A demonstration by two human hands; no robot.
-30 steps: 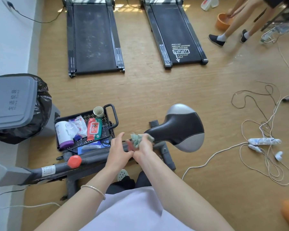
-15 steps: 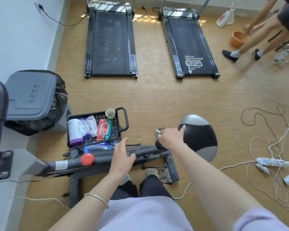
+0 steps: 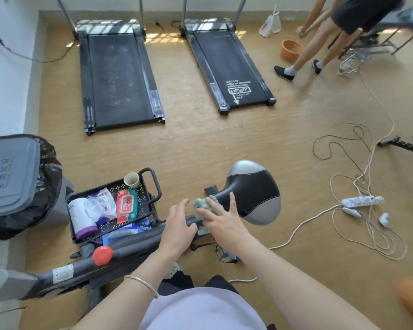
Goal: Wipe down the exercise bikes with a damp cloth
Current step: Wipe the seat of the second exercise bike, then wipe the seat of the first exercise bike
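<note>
The right grip [image 3: 224, 222], fingers spread, is pressing the green cloth [image 3: 202, 204] onto the nose of the saddle [image 3: 253, 194], which is pointing left toward it. Just left, the left grip [image 3: 179, 227] is resting loosely spread on the bike frame [image 3: 129, 248], which is slanting down-left. Far beyond, a treadmill [image 3: 227, 67] is showing "HALLO!".

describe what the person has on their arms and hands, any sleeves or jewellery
Both forearms are bare: no sleeves, gloves or watch. The left hand has a thin silver bangle round its wrist; the right hand and its wrist wear nothing. No rings show on the visible fingers. A pale lilac top shows at the bottom of the view.
</note>
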